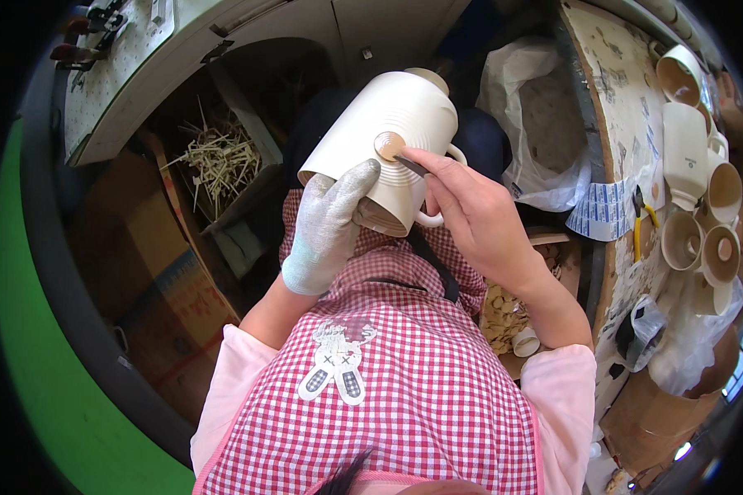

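Observation:
Over my lap lies a cream-white plastic jug body point(367, 111), tilted on its side, with a loop handle and ribbed rings near its neck. Its wide open end points toward the lower left. My left hand point(326, 224), in a pale grey glove, is closed on the rim of that end, thumb outside and fingers partly hidden. A round tan disc point(389, 146) sits on the jug's wall. My bare right hand point(475, 210) pinches a thin dark blade point(410, 165), its tip touching or very near the disc's edge.
To the left, a box holds a heap of thin pale plastic sprues point(220, 158). At the right, a worktable point(615, 91) carries several cream jug bodies point(686, 155), yellow-handled pliers point(641, 223) and a sticker sheet point(603, 206). A clear plastic bag point(516, 91) hangs beside it. Tan scraps point(501, 318) fill a box below.

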